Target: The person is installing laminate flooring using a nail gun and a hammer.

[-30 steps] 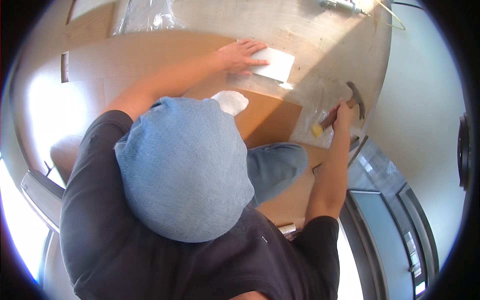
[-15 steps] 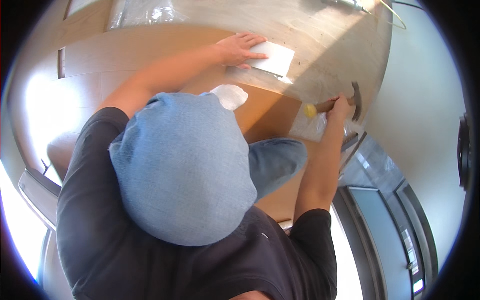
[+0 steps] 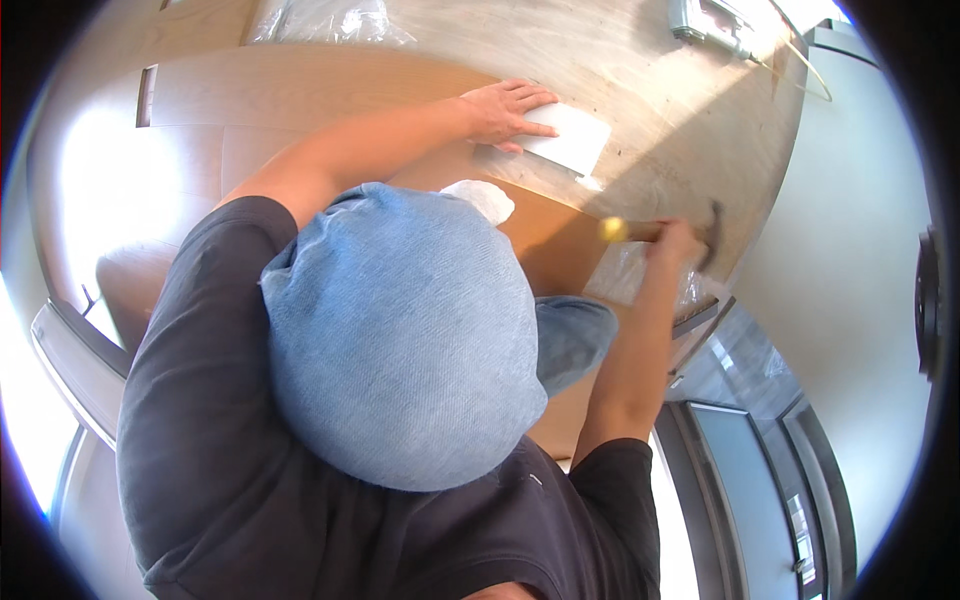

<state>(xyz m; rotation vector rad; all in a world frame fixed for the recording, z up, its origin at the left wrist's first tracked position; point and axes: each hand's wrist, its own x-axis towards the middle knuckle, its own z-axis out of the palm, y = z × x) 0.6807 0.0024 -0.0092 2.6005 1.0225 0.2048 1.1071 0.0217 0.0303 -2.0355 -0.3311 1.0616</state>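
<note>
My left hand (image 3: pixel 508 112) lies flat on the near left part of a white rectangular block (image 3: pixel 575 140), fingers spread and not wrapped round it. The block rests on the wooden floor beside the edge of the brown boards. My right hand (image 3: pixel 677 243) is closed round a hammer (image 3: pixel 638 232), gripping its brown handle close to the dark claw head. The handle's yellow end points left, toward the block but apart from it. Motion blurs the hammer head and the right hand a little.
Clear plastic wrap (image 3: pixel 325 22) lies at the far left, and another clear plastic piece (image 3: pixel 617 272) lies below the hammer. A metallic tool (image 3: pixel 712 28) with a pale hose sits at the far right. The pale wall (image 3: pixel 840 210) rises on the right.
My right hand has come slightly nearer, and the hammer has swung so its handle lies more level. My left hand stays on the white block. The whole view has shifted a little.
</note>
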